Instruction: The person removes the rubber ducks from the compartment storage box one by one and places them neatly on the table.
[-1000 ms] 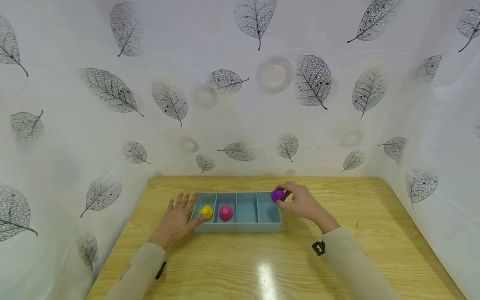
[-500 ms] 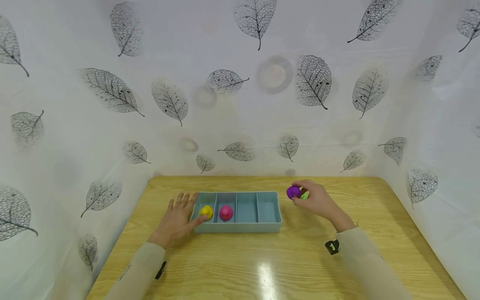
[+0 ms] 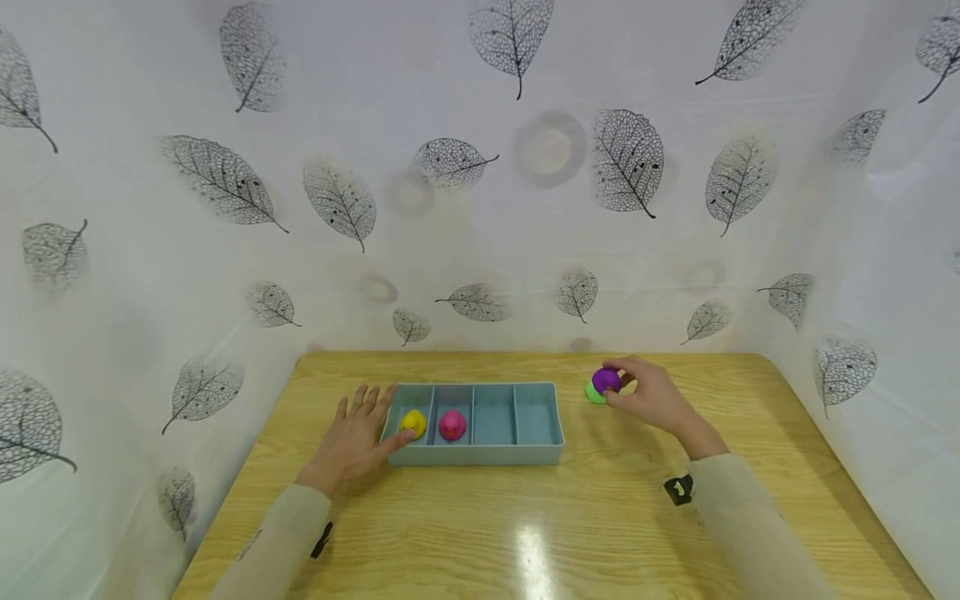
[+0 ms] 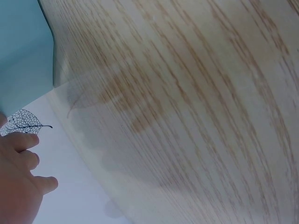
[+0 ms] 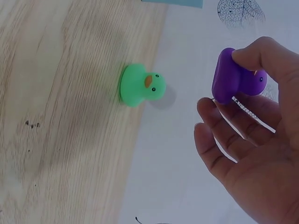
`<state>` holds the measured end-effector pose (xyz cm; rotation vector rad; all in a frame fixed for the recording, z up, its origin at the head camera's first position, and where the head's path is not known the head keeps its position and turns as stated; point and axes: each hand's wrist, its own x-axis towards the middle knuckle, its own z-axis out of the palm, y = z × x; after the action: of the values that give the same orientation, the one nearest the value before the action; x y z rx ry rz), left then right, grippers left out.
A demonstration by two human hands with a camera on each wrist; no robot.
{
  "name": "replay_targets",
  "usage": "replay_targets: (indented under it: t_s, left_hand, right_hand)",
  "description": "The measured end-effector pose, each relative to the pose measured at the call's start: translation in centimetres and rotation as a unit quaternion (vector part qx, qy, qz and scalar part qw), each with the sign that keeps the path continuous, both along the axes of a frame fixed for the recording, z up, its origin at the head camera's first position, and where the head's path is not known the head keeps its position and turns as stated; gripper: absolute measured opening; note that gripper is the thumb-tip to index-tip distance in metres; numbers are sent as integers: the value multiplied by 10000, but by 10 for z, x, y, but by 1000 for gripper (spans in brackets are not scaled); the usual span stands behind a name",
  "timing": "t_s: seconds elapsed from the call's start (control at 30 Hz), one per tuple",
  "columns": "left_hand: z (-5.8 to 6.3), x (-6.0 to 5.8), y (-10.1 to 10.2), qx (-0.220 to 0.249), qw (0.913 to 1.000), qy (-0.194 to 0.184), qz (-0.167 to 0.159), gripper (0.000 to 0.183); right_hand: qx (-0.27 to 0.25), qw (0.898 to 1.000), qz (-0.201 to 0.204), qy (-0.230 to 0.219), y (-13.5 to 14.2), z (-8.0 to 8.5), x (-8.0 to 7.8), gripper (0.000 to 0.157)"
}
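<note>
My right hand (image 3: 656,402) pinches a purple rubber duck (image 5: 229,77) between thumb and fingers, held above the table. In the right wrist view a green rubber duck (image 5: 135,86) stands on the wood, apart from the hand; from the head it shows partly behind the purple one. A blue-grey divided tray (image 3: 480,456) lies left of the right hand. Its leftmost compartment holds a yellow duck (image 3: 411,423), and the one beside it a pink duck (image 3: 452,426). With fingers spread, my left hand (image 3: 351,437) rests at the tray's left end, its thumb across the near rim.
The wooden table (image 3: 450,533) reaches a white curtain (image 3: 480,250) printed with leaves, which rises behind it and on both sides. Two tray compartments on the right have nothing in them.
My right hand has carried the purple duck rightward from over the tray's right end, out past it. The green duck has come into view. The left hand stays put.
</note>
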<state>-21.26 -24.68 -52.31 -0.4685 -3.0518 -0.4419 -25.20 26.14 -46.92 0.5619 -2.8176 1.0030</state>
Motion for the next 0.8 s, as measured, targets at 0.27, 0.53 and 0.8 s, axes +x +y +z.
replay_targets:
  t_s: [0.27, 0.53, 0.8]
  left_hand:
    - [1, 1, 0, 22, 10000, 2, -1, 93]
    - [2, 2, 0, 40, 10000, -31, -1, 93]
    - [1, 0, 0, 12, 10000, -41, -19, 93]
  right_hand:
    - [-16, 9998, -86, -155, 9, -1, -2, 50]
    - [-43, 9995, -238, -220, 21, -8, -7, 52]
    - [-117, 9984, -302, -460, 28, -15, -10, 53]
